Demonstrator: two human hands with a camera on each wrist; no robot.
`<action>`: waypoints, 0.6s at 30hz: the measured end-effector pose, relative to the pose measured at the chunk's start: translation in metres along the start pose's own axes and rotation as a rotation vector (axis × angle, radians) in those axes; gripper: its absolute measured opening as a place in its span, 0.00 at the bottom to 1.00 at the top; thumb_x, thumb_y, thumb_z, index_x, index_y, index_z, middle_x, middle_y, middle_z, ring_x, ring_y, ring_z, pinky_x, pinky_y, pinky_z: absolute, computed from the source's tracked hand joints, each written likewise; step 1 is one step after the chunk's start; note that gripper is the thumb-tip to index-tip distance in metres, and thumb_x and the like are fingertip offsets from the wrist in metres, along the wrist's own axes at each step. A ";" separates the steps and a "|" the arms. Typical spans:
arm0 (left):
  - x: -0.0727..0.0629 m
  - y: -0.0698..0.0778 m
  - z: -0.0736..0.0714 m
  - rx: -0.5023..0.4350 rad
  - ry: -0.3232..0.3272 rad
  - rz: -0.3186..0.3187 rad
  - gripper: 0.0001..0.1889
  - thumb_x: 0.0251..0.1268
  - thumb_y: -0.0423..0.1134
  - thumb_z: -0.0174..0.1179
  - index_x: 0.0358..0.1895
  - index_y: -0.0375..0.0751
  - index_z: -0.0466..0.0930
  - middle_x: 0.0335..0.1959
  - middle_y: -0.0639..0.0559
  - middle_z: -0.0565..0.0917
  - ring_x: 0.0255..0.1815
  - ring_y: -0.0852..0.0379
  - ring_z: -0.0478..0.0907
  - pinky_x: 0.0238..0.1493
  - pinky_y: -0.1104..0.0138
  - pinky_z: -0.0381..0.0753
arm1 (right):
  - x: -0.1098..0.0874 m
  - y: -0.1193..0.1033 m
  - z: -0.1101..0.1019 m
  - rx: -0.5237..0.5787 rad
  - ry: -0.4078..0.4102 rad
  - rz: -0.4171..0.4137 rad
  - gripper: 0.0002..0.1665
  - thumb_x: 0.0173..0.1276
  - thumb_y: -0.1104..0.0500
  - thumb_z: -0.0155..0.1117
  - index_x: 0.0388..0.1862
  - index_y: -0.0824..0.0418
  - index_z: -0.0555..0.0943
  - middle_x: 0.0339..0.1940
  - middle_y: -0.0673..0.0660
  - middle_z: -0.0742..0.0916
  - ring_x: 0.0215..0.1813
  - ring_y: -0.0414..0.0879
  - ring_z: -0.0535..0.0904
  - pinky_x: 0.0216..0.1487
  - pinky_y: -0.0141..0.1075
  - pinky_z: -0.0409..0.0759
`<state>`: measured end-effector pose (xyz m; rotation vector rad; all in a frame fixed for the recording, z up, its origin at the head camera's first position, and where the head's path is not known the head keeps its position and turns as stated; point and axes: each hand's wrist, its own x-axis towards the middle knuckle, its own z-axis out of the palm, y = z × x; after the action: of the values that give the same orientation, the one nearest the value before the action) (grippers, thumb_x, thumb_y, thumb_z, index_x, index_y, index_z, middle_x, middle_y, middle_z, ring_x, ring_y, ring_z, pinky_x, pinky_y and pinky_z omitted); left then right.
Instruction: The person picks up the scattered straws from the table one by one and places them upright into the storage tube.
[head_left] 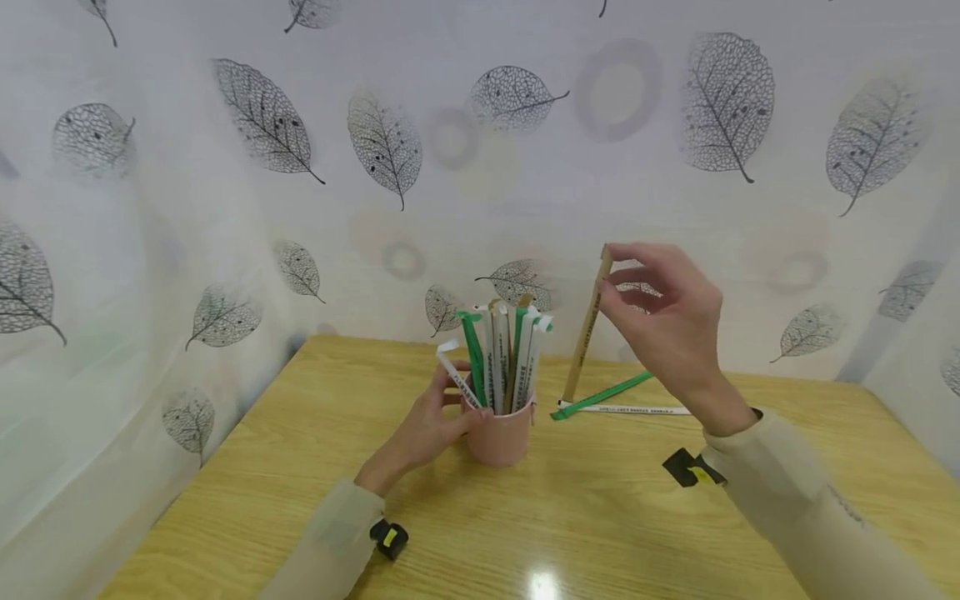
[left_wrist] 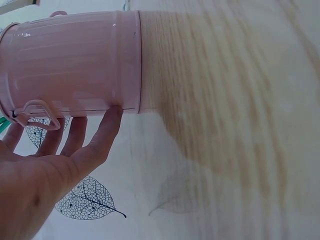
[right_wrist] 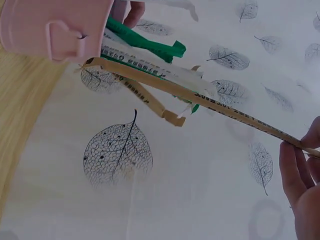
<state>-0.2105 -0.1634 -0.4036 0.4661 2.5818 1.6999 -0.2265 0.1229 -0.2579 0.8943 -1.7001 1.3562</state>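
Note:
My left hand (head_left: 427,429) holds the left side of a small pink bucket (head_left: 498,443), thumb in front and fingers behind. The bucket stands upright and carries a bunch of paper-wrapped straws (head_left: 489,358) in white, green and brown. One white straw leans out to the left. My right hand (head_left: 663,312) pinches a brown paper-wrapped straw (head_left: 588,333) near its upper end, to the right of the bucket. That straw slants down toward the table. In the left wrist view, fingers (left_wrist: 102,135) touch the bucket's wall next to its wire handle (left_wrist: 37,111).
On the wooden table (head_left: 600,517), right of the bucket, lie a green wrapped straw (head_left: 609,394) and a white wrapped straw (head_left: 637,409), crossing near their left ends. A pale leaf-patterned curtain (head_left: 420,233) hangs behind the table and along its sides.

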 end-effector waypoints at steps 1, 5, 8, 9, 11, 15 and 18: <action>0.000 0.000 0.000 0.000 -0.001 0.003 0.37 0.67 0.48 0.66 0.74 0.56 0.57 0.70 0.40 0.72 0.67 0.38 0.75 0.65 0.45 0.80 | 0.001 -0.002 0.003 0.011 -0.002 -0.006 0.24 0.57 0.81 0.66 0.54 0.73 0.83 0.46 0.54 0.86 0.42 0.37 0.88 0.45 0.27 0.88; 0.000 0.001 0.000 -0.001 -0.002 0.012 0.37 0.67 0.49 0.66 0.75 0.55 0.56 0.71 0.41 0.71 0.68 0.39 0.74 0.67 0.45 0.78 | 0.005 -0.009 0.016 0.079 -0.008 -0.033 0.24 0.57 0.82 0.65 0.54 0.74 0.82 0.48 0.54 0.86 0.43 0.39 0.88 0.46 0.30 0.88; 0.000 0.000 -0.001 -0.007 -0.003 0.015 0.37 0.67 0.49 0.66 0.74 0.55 0.57 0.71 0.41 0.72 0.68 0.39 0.74 0.66 0.45 0.78 | 0.005 -0.010 0.024 0.116 -0.019 -0.062 0.24 0.56 0.84 0.65 0.54 0.76 0.82 0.48 0.56 0.86 0.44 0.41 0.88 0.46 0.31 0.89; 0.000 0.000 -0.001 -0.009 -0.004 0.012 0.37 0.67 0.49 0.66 0.74 0.56 0.57 0.70 0.40 0.72 0.67 0.39 0.74 0.65 0.45 0.79 | 0.005 -0.010 0.027 0.125 -0.024 -0.072 0.25 0.55 0.84 0.65 0.53 0.76 0.81 0.48 0.57 0.85 0.44 0.41 0.88 0.46 0.32 0.89; 0.001 0.000 -0.001 -0.013 -0.006 0.008 0.37 0.66 0.49 0.66 0.74 0.56 0.58 0.70 0.40 0.72 0.67 0.38 0.75 0.64 0.46 0.81 | 0.004 -0.009 0.031 0.130 -0.036 -0.095 0.25 0.54 0.85 0.65 0.53 0.77 0.81 0.47 0.62 0.85 0.44 0.41 0.88 0.46 0.32 0.89; 0.001 0.000 0.000 -0.013 -0.006 0.004 0.37 0.66 0.49 0.66 0.74 0.56 0.57 0.70 0.40 0.72 0.66 0.38 0.75 0.63 0.47 0.81 | 0.001 -0.004 0.036 0.128 -0.065 -0.123 0.24 0.54 0.85 0.66 0.52 0.78 0.82 0.46 0.70 0.84 0.45 0.40 0.88 0.46 0.31 0.89; 0.001 -0.001 0.000 -0.015 -0.003 0.012 0.37 0.67 0.48 0.66 0.74 0.56 0.57 0.70 0.40 0.72 0.67 0.39 0.75 0.65 0.46 0.80 | -0.003 0.000 0.040 0.116 -0.085 -0.134 0.24 0.54 0.84 0.67 0.52 0.77 0.82 0.47 0.71 0.84 0.46 0.39 0.88 0.46 0.31 0.89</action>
<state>-0.2117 -0.1638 -0.4044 0.4842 2.5678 1.7193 -0.2309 0.0842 -0.2662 1.1255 -1.6065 1.3540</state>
